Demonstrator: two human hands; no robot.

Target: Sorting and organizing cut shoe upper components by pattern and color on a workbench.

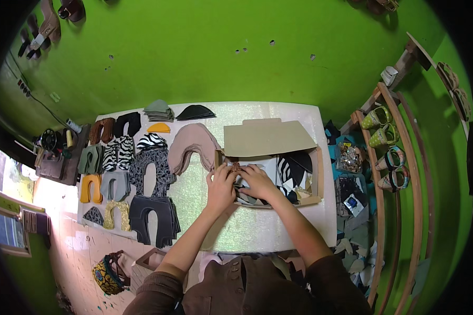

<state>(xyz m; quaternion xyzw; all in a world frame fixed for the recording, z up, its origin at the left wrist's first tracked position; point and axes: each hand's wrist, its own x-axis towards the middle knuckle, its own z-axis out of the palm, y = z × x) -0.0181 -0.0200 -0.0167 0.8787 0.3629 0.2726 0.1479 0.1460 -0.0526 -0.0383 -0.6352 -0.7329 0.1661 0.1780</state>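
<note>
Both hands in the open cardboard box (314, 178) on the desk (257, 226), box sits right of centre with its flap (265, 137) folded back toward the green wall (220, 47). Left hand (220, 188) at the box's left edge, fingers curled, pinching a small brownish patterned piece (235, 168) at the fingertips. Right hand (257, 181) just beside it, touching the left, fingers bent down onto the same piece and the loose cut pieces (291, 168) under it (zebra-print, black, white). Can't tell whether the right hand actually grips or just presses. Neither hand is spread flat. Left of the box, flat on the desk: stack of pinkish-beige horseshoe-shaped pieces (192, 144), then rows of similar cutouts, dark patterned (151, 176), black (155, 218), zebra (118, 152), orange (91, 188), gold (116, 214). Right of the desk: curved wooden rack (399, 173) with sandals (383, 136), scraps on the floor (357, 247).
</note>
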